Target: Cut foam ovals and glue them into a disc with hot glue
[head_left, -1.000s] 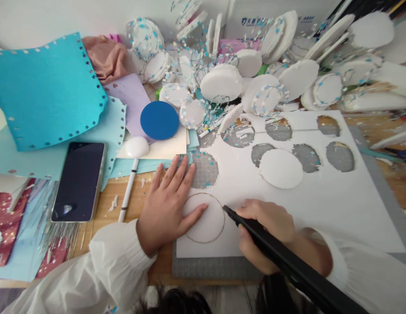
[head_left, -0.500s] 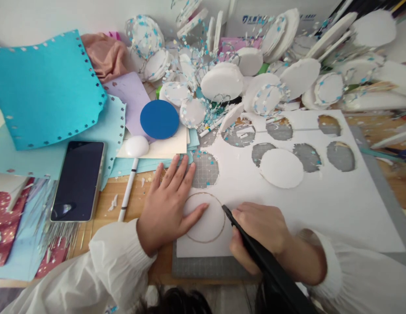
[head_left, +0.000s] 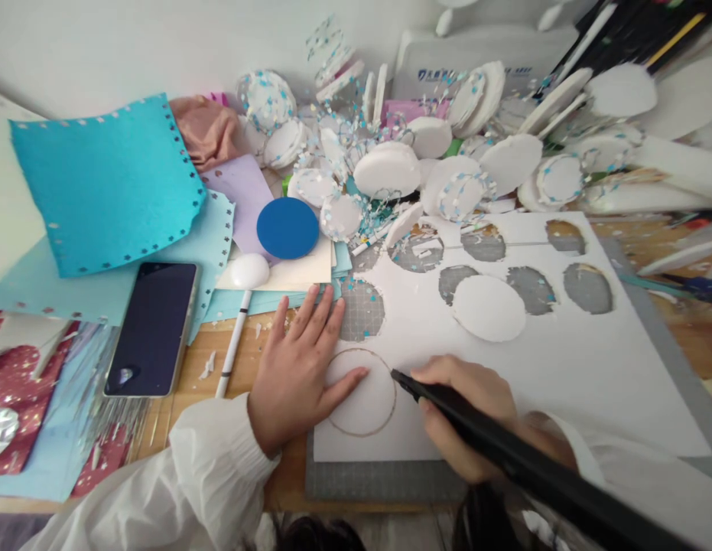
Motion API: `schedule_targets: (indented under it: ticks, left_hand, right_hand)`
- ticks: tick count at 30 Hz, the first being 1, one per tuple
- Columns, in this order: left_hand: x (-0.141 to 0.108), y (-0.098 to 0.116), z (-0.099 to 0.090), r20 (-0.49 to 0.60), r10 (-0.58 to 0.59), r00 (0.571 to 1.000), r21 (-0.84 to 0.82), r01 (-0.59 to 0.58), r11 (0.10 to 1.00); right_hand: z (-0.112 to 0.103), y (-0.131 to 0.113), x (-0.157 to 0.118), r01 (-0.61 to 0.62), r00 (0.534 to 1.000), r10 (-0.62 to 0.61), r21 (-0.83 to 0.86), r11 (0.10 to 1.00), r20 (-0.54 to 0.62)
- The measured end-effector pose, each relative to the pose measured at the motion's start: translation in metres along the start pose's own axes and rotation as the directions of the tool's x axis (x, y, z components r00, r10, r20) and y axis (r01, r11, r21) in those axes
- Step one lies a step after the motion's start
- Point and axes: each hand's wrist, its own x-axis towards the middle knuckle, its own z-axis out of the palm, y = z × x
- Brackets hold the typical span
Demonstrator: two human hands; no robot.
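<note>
My left hand (head_left: 301, 371) lies flat with its fingers spread, pressing the left edge of a white foam-like sheet (head_left: 596, 383). Its thumb rests inside a brownish circle outline (head_left: 395, 402) on that sheet. Gripped in my right hand (head_left: 476, 386) is a long black cutter (head_left: 493, 432), slanting down to the right. The cutter's tip is at the circle's right side; the blade itself is too small to make out. Several ragged round holes run through the sheet's far part, and a loose white disc (head_left: 489, 308) lies on it.
Under the sheet is a grey cutting mat (head_left: 384, 480). A phone (head_left: 152, 329), a white pen (head_left: 235, 344), a blue disc (head_left: 287, 228) and turquoise paper (head_left: 112, 187) lie to the left. White discs and glittery strands (head_left: 387, 170) crowd the back.
The whole view has shifted slightly, so more of the back shows. The cutter has tilted flatter, its rear end swinging right, while its tip stays near the circle's right side. My left hand keeps its place.
</note>
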Motion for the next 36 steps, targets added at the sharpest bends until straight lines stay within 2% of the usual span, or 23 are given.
schedule_targets:
  ticks: [3,7,10,13,14,16,19,21,27,32,36]
  left_hand:
    - [0.001,-0.001,-0.001,0.006,-0.001,1.000,-0.001,0.001,1.000]
    - [-0.007,0.009,-0.013,-0.059,0.048,0.997,0.009,-0.048,0.999]
    - [-0.027,0.033,-0.022,-0.113,0.172,0.979,-0.004,-0.174,0.985]
    - [-0.048,0.065,-0.018,-0.060,0.344,0.937,-0.001,-0.345,0.939]
    - [-0.053,0.075,-0.013,-0.039,0.382,0.923,0.038,-0.381,0.924]
    - [-0.059,0.091,-0.001,-0.048,0.393,0.918,0.177,-0.379,0.908]
    - [-0.058,0.106,0.015,-0.166,0.410,0.897,0.413,-0.314,0.855]
    - [-0.055,0.109,0.021,-0.209,0.423,0.881,0.477,-0.286,0.831]
    - [-0.052,0.104,0.020,-0.292,0.472,0.832,0.487,-0.296,0.822]
    - [-0.049,0.101,0.018,-0.317,0.481,0.817,0.455,-0.314,0.833]
    - [-0.047,0.100,0.019,-0.341,0.471,0.813,0.426,-0.313,0.849]
  right_hand:
    - [-0.005,0.004,0.006,-0.146,0.987,0.155,0.158,0.977,-0.043]
    - [-0.001,0.013,0.014,-0.215,0.965,0.254,0.356,0.909,-0.065]
    - [0.004,0.015,0.020,-0.279,0.942,0.333,0.443,0.852,-0.047]
    - [0.005,0.014,0.023,-0.329,0.929,0.370,0.449,0.831,-0.004]
    - [0.004,0.014,0.024,-0.335,0.929,0.369,0.433,0.837,0.005]
    - [0.001,0.015,0.027,-0.328,0.937,0.348,0.407,0.852,0.027]
    - [-0.005,0.018,0.033,-0.294,0.954,0.288,0.429,0.854,0.081]
    - [-0.006,0.018,0.040,-0.285,0.958,0.265,0.434,0.854,0.108]
    - [0.003,0.008,0.062,-0.314,0.943,0.235,0.402,0.860,0.235]
    - [0.010,0.004,0.067,-0.427,0.903,0.348,0.433,0.794,0.251]
    - [0.009,0.006,0.064,-0.441,0.895,0.360,0.408,0.799,0.263]
